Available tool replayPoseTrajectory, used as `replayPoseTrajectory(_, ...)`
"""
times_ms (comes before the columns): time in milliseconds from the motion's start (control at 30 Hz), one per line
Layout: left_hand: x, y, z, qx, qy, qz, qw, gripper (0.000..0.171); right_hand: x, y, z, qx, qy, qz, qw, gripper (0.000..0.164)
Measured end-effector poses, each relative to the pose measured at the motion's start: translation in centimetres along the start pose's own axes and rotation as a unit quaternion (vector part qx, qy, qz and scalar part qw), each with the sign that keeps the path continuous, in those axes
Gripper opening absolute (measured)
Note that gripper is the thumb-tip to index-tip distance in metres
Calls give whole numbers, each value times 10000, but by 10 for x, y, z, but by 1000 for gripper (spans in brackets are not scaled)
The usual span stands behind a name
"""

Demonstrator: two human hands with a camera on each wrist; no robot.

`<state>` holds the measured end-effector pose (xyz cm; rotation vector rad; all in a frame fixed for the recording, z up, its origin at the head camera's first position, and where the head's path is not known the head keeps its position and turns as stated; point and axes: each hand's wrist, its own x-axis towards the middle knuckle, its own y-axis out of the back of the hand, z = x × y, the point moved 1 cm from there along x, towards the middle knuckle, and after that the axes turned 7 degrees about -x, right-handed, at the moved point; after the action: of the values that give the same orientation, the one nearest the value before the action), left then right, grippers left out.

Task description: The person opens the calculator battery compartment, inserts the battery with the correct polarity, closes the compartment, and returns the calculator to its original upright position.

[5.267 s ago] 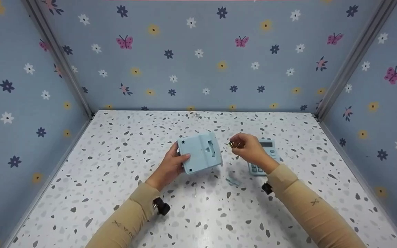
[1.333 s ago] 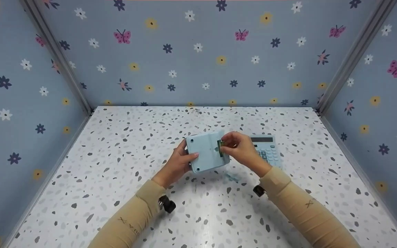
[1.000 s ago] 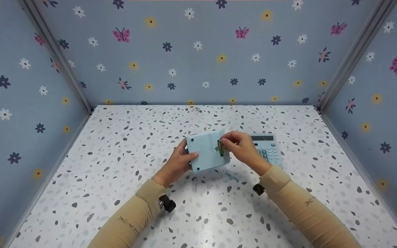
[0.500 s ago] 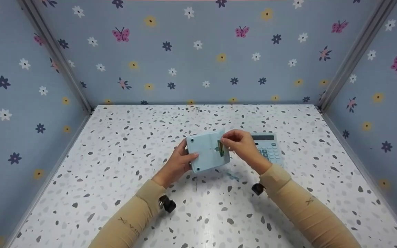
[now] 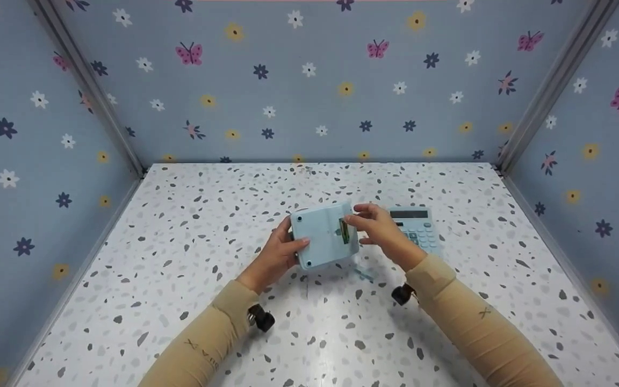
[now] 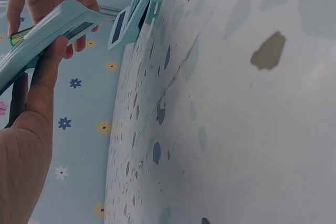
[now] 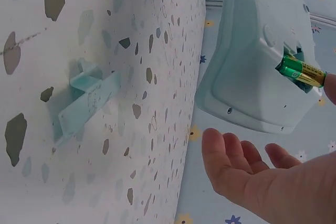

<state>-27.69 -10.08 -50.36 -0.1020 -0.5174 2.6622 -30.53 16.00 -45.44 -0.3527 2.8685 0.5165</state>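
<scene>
My left hand point(image 5: 274, 250) grips a light blue calculator point(image 5: 317, 239) above the table, thumb across its back and fingers behind. The calculator's underside faces the head camera, and its battery compartment is uncovered. A green and gold battery point(image 7: 302, 71) sits slanted in that compartment, one end sticking out. Beside it is my right hand point(image 5: 387, 231), with one fingertip against the battery's raised end and the other fingers spread loosely apart. On the table below lies a small light blue battery cover point(image 7: 89, 103).
A second light blue calculator point(image 5: 419, 228) lies face up on the speckled table point(image 5: 207, 322), partly behind my right hand. Patterned walls point(image 5: 309, 80) enclose the table at the back and both sides.
My right hand has brought the battery from beside the calculator into its compartment. In the last half second its pinch has loosened and its fingers have spread. The left hand keeps its grip.
</scene>
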Motion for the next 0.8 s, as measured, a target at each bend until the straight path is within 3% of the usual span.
replayPoseTrajectory(567, -1, 1, 0, -69, 63, 105, 9999, 72, -2, -4, 2, 499, -339, -513, 9969, 73)
replayPoseTrajectory(800, -1, 1, -2, 0, -12, -4, 10000, 72, -2, -6, 2, 494, -350, -416, 9973, 69)
